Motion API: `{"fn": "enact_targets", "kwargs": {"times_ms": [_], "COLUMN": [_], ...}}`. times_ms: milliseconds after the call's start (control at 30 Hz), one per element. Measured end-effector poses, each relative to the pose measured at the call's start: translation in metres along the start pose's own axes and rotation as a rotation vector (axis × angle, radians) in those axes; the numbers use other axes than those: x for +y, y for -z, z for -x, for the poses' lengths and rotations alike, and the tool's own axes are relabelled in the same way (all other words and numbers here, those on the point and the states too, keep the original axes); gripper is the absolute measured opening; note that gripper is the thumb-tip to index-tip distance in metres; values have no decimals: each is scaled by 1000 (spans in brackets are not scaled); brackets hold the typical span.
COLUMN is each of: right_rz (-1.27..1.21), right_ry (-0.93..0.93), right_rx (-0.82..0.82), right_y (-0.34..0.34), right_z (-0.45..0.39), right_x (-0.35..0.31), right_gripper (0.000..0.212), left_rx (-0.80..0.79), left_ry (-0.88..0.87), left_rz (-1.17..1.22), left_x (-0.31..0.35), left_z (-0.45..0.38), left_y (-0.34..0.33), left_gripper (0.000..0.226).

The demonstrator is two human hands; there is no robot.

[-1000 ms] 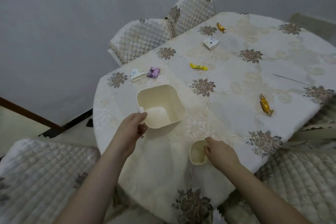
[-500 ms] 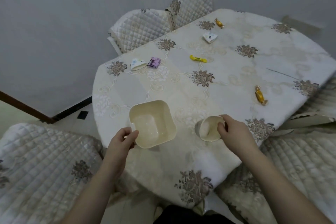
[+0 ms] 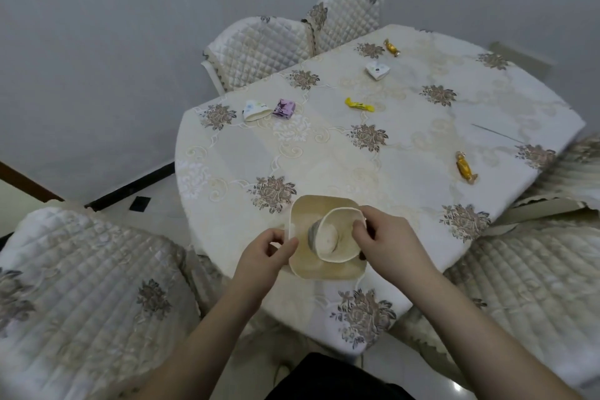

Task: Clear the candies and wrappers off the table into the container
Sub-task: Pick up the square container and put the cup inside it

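The left hand (image 3: 269,247) is pinching the bowl's (image 3: 303,265) left rim at the tabletop's (image 3: 406,146) near edge. The right hand (image 3: 384,242) is gripping a cup (image 3: 336,237), tilted inside the bowl. Nothing is collected yet: a white wrapper (image 3: 256,110) and purple wrapper (image 3: 283,107) are lying by the far-left edge, a yellow candy (image 3: 358,104) mid-table, a white packet (image 3: 376,69) and gold candy (image 3: 391,47) toward the far edge, another gold candy (image 3: 465,168) near the right edge. The bowl is overhanging the edge; a loosened pinch could be tipping it off.
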State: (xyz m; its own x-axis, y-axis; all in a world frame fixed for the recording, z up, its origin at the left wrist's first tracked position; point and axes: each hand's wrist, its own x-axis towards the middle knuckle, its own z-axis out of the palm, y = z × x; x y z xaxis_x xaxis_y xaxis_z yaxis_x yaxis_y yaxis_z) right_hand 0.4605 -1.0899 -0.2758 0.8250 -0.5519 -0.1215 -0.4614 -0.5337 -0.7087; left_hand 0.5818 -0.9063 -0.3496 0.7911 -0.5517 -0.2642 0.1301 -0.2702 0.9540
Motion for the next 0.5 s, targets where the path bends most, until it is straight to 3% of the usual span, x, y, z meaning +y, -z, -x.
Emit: {"fn": "enact_targets", "kwargs": {"times_ms": [133, 267, 367, 500], "right_rz": [45, -2, -51, -61], "right_ry": [-62, -78, -88, -83], "right_rx": [-10, -20, 25, 118], "right_y": [-16, -21, -18, -2], "right_z": [5, 9, 12, 17], "right_x": [-4, -8, -9, -7], "right_gripper": [26, 18, 31, 21], "left_rx": [-32, -47, -67, -113], "left_ry": [-35, -47, -34, 3], "left_rz": [24, 24, 26, 99], "left_x": [0, 0, -2, -3], "left_z": [3, 6, 7, 4], "left_y": [3, 7, 12, 15], "left_gripper": [32, 34, 40, 33]}}
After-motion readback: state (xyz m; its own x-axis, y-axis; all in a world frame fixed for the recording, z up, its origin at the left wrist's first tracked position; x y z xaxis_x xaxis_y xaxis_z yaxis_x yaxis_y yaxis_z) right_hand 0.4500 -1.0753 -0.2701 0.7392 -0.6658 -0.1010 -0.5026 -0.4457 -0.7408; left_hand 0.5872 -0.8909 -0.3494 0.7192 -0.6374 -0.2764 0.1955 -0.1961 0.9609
